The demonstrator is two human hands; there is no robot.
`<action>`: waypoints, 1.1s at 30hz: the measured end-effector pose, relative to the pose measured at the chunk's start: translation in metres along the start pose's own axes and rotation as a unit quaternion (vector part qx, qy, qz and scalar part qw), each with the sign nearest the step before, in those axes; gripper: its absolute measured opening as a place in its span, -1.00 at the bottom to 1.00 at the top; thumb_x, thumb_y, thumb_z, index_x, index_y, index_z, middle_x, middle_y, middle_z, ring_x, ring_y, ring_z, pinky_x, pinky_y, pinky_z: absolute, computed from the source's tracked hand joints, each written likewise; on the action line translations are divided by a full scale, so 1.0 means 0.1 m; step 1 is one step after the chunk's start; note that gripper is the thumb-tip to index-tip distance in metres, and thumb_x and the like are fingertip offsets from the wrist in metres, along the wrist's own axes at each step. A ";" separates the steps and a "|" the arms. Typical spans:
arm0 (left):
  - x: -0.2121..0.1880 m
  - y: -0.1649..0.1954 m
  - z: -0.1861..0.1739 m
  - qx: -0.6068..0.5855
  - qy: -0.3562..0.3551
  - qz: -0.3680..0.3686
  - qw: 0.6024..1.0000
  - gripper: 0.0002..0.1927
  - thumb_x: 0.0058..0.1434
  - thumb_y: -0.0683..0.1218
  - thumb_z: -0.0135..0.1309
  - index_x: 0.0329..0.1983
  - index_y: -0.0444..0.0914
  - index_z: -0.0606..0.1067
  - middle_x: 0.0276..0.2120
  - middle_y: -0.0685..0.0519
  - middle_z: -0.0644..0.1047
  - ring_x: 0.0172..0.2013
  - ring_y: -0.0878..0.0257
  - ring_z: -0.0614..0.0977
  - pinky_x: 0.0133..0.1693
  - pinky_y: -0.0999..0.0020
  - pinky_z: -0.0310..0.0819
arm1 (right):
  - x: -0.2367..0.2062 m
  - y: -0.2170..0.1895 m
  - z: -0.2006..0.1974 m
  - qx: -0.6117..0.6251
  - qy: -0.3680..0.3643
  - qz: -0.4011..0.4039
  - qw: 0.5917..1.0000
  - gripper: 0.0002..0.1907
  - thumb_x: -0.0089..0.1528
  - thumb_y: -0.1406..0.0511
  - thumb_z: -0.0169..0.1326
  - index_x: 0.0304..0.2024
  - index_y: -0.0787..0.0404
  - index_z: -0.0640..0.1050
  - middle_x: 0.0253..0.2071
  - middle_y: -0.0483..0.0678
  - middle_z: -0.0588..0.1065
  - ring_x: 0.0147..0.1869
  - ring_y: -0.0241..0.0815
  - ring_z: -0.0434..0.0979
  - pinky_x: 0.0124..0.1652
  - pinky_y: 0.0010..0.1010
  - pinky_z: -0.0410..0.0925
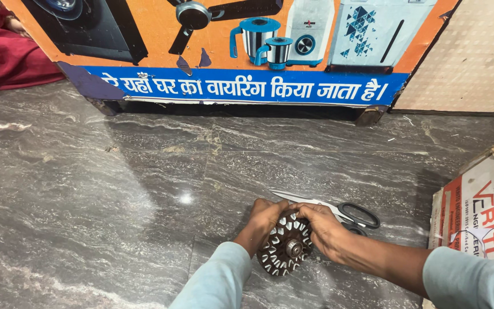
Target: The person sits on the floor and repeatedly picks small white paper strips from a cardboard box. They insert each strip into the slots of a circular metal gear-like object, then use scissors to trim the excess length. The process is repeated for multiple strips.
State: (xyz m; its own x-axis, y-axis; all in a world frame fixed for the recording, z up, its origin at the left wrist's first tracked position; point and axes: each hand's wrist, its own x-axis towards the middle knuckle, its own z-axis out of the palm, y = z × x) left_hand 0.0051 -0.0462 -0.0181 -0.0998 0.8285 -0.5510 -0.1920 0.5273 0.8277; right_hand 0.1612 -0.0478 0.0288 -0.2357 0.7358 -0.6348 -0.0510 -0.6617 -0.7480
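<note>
A round slotted motor core [286, 245] (a dark stator with pale inserts in its slots and a metal hub at centre) is held on edge just above the grey marble floor [115, 194], low in the frame and a bit right of centre. It is gripped from both sides. The left hand [265, 217] is wrapped over the upper-left rim, fingers [273, 207] curled shut on the core; the right hand [322, 228] is closed over the upper-right rim, thumb pressed at the top edge. Both wrists come out of pale blue sleeves.

Step in hand, as judged: the core's top slots are being worked or checked by touch, w/ both hands meeting at the rim. Whether wire is present in the slots cannot be told (too small).

Black-handled scissors [338, 210] lie on the floor just behind the right hand, blades pointing left. A cardboard box [478, 206] sits at the right edge; a printed orange and blue board w/ appliance pics [241, 51] stands at the back. Red cloth [7, 57] of another person shows top left.

Next move, as judged: one hand must keep the core steady while the other is freed, since the scissors are within reach of the right hand only.
</note>
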 end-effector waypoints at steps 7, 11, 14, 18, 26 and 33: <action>-0.10 0.09 0.00 0.041 0.030 -0.019 0.999 -0.54 0.20 -0.03 0.23 -0.05 -0.45 0.36 -0.27 -0.18 0.60 -0.40 0.15 0.67 -0.43 0.26 0.62 | 0.08 0.06 -0.05 0.015 0.010 -0.009 1.000 -0.81 0.33 0.36 -0.03 -0.10 0.34 0.56 -0.08 0.04 0.54 0.01 -0.14 0.55 0.17 -0.27 0.51; -0.08 0.10 0.05 0.015 0.017 -0.026 0.999 -0.47 0.21 -0.04 0.21 0.05 -0.47 0.29 -0.24 -0.22 0.57 -0.39 0.13 0.66 -0.43 0.24 0.63 | 0.04 0.06 -0.07 0.009 0.005 -0.015 1.000 -0.78 0.33 0.38 -0.06 -0.07 0.33 0.57 -0.08 0.05 0.54 -0.02 -0.16 0.56 0.14 -0.26 0.51; -0.05 0.09 0.04 0.005 -0.002 -0.031 1.000 -0.48 0.24 -0.05 0.17 0.07 -0.50 0.28 -0.23 -0.24 0.57 -0.39 0.12 0.68 -0.43 0.26 0.66 | -0.01 0.04 -0.07 0.011 0.004 -0.004 1.000 -0.74 0.33 0.38 -0.12 -0.03 0.33 0.55 -0.06 0.07 0.56 0.00 -0.15 0.58 0.13 -0.24 0.53; -0.03 0.06 0.00 -0.010 -0.028 -0.011 1.000 -0.51 0.26 -0.06 0.13 0.02 -0.58 0.34 -0.26 -0.28 0.59 -0.43 0.11 0.67 -0.47 0.26 0.64 | -0.07 0.01 -0.04 0.016 -0.001 0.008 1.000 -0.72 0.33 0.39 -0.15 0.01 0.34 0.53 -0.05 0.09 0.55 0.01 -0.12 0.58 0.11 -0.20 0.54; 0.02 0.02 -0.02 0.001 0.010 -0.005 1.000 -0.76 0.21 -0.11 0.20 -0.25 -0.40 0.48 -0.42 -0.11 0.61 -0.51 0.20 0.62 -0.45 0.27 0.56 | -0.06 -0.03 -0.09 0.000 -0.051 0.004 0.999 -0.66 0.33 0.41 -0.13 0.12 0.37 0.52 0.00 0.08 0.56 0.00 -0.16 0.61 0.09 -0.28 0.54; -0.14 0.01 -0.08 0.096 0.073 0.097 0.988 -0.70 0.16 0.01 0.27 -0.47 -0.33 0.60 -0.54 0.03 0.61 -0.53 0.32 0.53 -0.43 0.33 0.43 | -0.02 -0.03 -0.12 -0.093 -0.069 0.004 0.993 -0.61 0.32 0.37 -0.08 0.19 0.26 0.52 0.01 0.03 0.59 -0.01 -0.17 0.62 0.00 -0.27 0.58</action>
State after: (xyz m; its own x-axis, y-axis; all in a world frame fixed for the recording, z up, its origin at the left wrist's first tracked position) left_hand -0.0018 -0.0592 -0.0102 -0.2591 0.8889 -0.3779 0.0320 0.3989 0.9164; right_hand 0.1738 -0.0455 0.0294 -0.3668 0.6950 -0.6184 0.1287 -0.6205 -0.7736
